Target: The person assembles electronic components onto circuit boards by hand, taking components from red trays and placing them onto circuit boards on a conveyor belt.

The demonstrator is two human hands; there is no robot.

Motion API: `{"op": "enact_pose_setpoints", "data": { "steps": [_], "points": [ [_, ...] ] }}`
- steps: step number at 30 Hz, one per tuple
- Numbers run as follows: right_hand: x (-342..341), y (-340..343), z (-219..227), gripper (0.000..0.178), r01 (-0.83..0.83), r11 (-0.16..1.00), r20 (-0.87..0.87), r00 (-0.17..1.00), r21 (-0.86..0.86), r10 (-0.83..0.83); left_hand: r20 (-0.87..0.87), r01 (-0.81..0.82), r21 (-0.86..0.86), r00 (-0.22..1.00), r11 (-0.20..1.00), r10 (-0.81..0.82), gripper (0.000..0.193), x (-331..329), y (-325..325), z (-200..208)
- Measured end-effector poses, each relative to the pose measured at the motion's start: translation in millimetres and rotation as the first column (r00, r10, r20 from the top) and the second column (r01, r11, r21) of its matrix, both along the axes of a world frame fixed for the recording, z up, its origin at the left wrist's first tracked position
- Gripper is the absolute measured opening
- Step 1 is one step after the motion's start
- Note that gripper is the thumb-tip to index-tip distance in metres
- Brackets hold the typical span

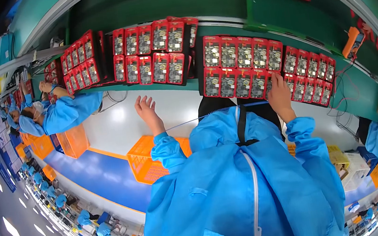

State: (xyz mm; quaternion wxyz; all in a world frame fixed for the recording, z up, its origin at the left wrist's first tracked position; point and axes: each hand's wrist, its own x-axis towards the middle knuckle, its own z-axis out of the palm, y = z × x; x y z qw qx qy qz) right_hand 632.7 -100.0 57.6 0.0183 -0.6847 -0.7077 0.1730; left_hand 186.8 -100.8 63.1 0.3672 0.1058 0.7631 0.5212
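Note:
In front of me lies a panel of red-framed circuit boards (243,82), in two rows, with its near side close to my body. My right hand (281,96) is at the panel's near right corner, fingers closed on its edge and covering part of the last board. My left hand (148,115) hangs over the pale floor left of the panel, fingers apart, with nothing in it. A blue coiled cord (185,123) runs from near my left wrist across my waist.
More red-framed panels stand at left (132,68) and right (309,73) along the green bench (165,85). An orange meter (354,43) with wires is at far right. An orange crate (144,159) stands beside my left arm. A co-worker (71,109) works at left.

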Motion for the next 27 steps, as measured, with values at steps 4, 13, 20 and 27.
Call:
{"op": "enact_pose_setpoints", "data": {
  "steps": [4, 13, 20, 27],
  "points": [
    [-6, -4, -8, 0.058, 0.094, 0.991, 0.042, 0.994, 0.096, -0.099, 0.011, -0.038, 0.048, 0.999, 0.998, 0.037, 0.041, -42, 24, -5],
    [9, -13, -30, 0.052, 0.123, 0.943, -0.011, 0.992, 0.31, -0.126, -0.588, 0.515, -0.1, 0.659, 0.851, -0.468, 0.038, -120, 133, -50],
    [-65, 12, -51, 0.04, 0.517, 0.839, -0.099, 0.856, 0.17, -0.508, -0.601, 0.863, -0.082, 0.356, 0.498, -0.716, 0.022, -261, 174, -154],
    [-47, 6, -37, 0.035, 0.419, 0.865, 0.083, 0.886, 0.277, -0.456, -0.318, 0.696, -0.188, 0.625, 0.693, -0.713, 0.052, -203, 182, -119]
  ]
}}
